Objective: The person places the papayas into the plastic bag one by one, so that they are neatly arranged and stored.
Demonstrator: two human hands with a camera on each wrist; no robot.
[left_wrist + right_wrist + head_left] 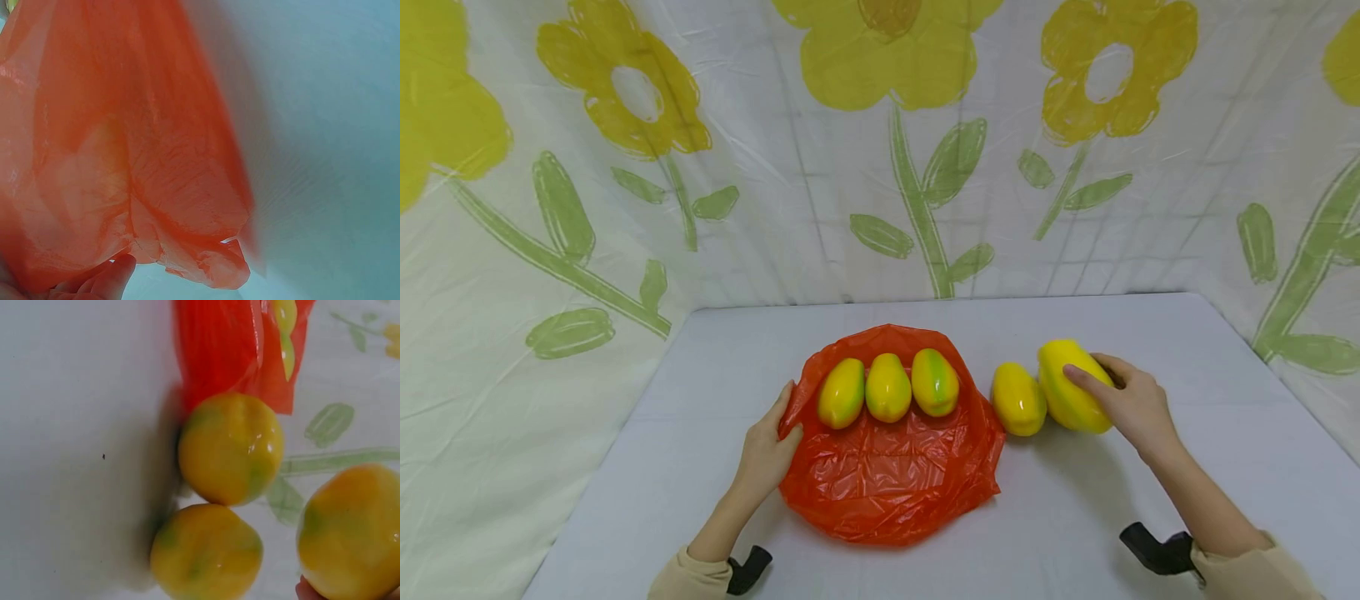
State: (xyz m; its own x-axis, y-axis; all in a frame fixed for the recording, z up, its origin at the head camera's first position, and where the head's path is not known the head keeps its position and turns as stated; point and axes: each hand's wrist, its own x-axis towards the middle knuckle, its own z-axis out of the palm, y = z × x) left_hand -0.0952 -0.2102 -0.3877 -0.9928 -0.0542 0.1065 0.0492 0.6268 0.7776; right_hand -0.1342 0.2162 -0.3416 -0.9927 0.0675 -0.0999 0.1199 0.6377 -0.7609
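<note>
A red plastic bag [891,483] lies spread on the table with its mouth upward. Three glossy yellow fruits, oblong with green patches, sit in a row inside it; one is the middle fruit [888,387]. My left hand [765,450] pinches the bag's left rim, its thumb [115,278] visible against the plastic. To the right, my right hand [1138,408] grips another yellow oblong fruit [350,534], held above the table. Two loose fruits, a nearer-the-bag fruit [231,450] and its neighbour [206,553], touch each other beside the bag. In the head view the held fruit largely covers that neighbour.
The white table [700,350] backs onto a hanging cloth [760,208] printed with yellow flowers. A black wrist mount [1157,550] shows at my right sleeve, another black mount [749,571] at my left.
</note>
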